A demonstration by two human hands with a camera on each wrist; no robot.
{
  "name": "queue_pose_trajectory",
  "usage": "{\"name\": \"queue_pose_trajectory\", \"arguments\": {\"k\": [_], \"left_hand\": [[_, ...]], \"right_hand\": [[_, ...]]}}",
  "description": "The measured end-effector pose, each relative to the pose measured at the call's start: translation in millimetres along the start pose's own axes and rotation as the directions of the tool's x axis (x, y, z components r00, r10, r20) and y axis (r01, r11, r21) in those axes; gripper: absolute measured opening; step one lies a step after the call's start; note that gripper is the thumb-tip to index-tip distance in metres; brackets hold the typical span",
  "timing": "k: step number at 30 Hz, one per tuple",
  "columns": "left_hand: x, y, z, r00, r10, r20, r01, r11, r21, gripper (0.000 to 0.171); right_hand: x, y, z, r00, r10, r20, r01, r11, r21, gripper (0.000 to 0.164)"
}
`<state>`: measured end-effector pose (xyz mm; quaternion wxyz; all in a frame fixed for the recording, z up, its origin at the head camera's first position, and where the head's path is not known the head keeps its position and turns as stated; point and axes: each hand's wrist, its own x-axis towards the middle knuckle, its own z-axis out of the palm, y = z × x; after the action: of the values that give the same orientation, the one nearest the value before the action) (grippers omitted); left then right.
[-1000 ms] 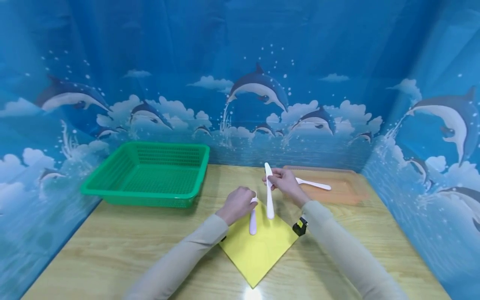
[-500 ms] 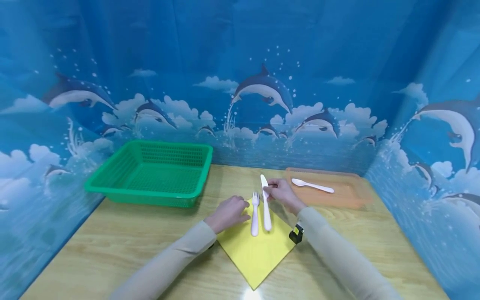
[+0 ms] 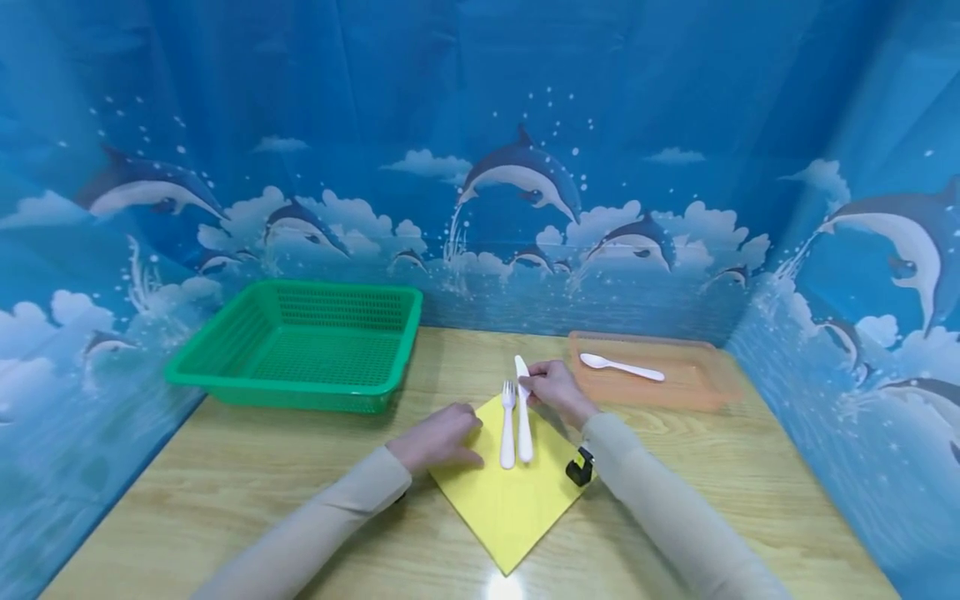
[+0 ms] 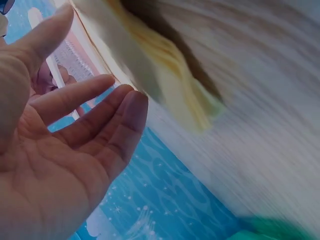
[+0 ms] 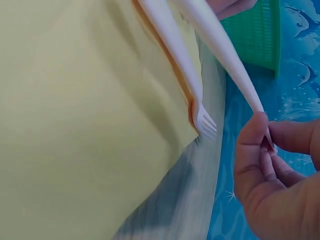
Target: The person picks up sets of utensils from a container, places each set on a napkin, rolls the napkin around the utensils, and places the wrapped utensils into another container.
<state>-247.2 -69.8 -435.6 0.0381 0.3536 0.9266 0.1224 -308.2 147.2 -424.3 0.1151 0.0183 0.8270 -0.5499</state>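
Between thumb and fingers my right hand (image 3: 557, 387) pinches a white plastic knife (image 3: 524, 425) near its blade. The knife's handle points toward me over the yellow napkin (image 3: 510, 517), which is turned with one corner to the front. A white fork (image 3: 507, 427) lies on the napkin just left of the knife, tines away from me; the right wrist view shows the fork (image 5: 175, 47) beside the held knife (image 5: 225, 50). My left hand (image 3: 441, 440) is at the napkin's left edge, holding nothing. In the left wrist view its fingers are extended, close to the folded napkin edge (image 4: 185, 85).
An orange tray (image 3: 690, 375) at the back right holds a white spoon (image 3: 624, 367). At the back left stands a green perforated basket (image 3: 300, 392). A blue dolphin-print curtain (image 3: 480, 275) closes off the back and sides of the wooden table (image 3: 225, 475).
My left hand has let go of the fork and drawn back to the left. My right hand has lowered the knife and brought it closer to the fork.
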Motion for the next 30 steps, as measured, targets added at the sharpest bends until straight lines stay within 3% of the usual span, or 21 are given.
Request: {"name": "queue_pose_trajectory", "arguments": {"k": [8, 21, 30], "left_hand": [[-4.4, -0.5, 2.4, 0.996, -0.056, 0.063, 0.053, 0.998, 0.046, 0.046], [-8.4, 0.7, 3.1, 0.998, -0.034, 0.047, 0.030, 0.995, 0.090, 0.044], [-8.2, 0.8, 3.5, 0.998, -0.035, 0.051, 0.030, 0.996, 0.089, 0.044]], "right_hand": [[4.7, 7.7, 5.1, 1.000, 0.000, -0.009, -0.001, 1.000, -0.024, 0.023], [7.8, 22.9, 4.7, 0.996, 0.076, 0.042, -0.078, 0.996, 0.037, 0.026], [7.5, 29.3, 6.5, 0.998, 0.055, 0.029, -0.056, 0.998, 0.006, 0.022]]}}
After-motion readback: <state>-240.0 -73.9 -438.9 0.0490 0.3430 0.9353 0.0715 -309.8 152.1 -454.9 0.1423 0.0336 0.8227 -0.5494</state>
